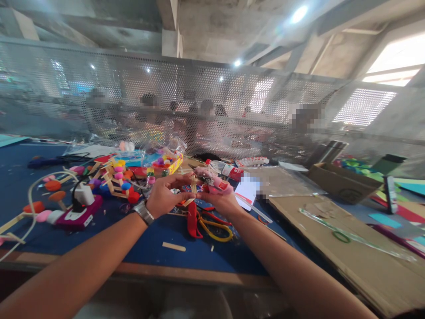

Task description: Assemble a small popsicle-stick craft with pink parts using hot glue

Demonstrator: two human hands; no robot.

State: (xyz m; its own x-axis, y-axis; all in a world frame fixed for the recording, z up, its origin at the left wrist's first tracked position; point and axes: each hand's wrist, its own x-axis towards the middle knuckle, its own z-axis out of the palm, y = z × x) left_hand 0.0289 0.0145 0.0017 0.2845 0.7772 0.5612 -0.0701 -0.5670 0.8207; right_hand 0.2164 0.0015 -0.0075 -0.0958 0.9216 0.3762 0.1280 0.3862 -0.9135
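My left hand, with a metal watch at the wrist, is closed in a pinch on several pale wooden craft sticks. My right hand is wrapped round a pink glue gun, its dark nozzle pointing left just above the sticks. Part of the gun is hidden by my fingers. A clear glue stick reaches out behind it to the right. Below both hands lie red-handled scissors and a pair with yellow loops. One loose craft stick rests nearer the table edge.
A purple power strip with a white plug and cable sits left. Behind it are stick constructions with coloured pompoms. A red-labelled bottle lies beyond my hands. Cardboard and an open box are right.
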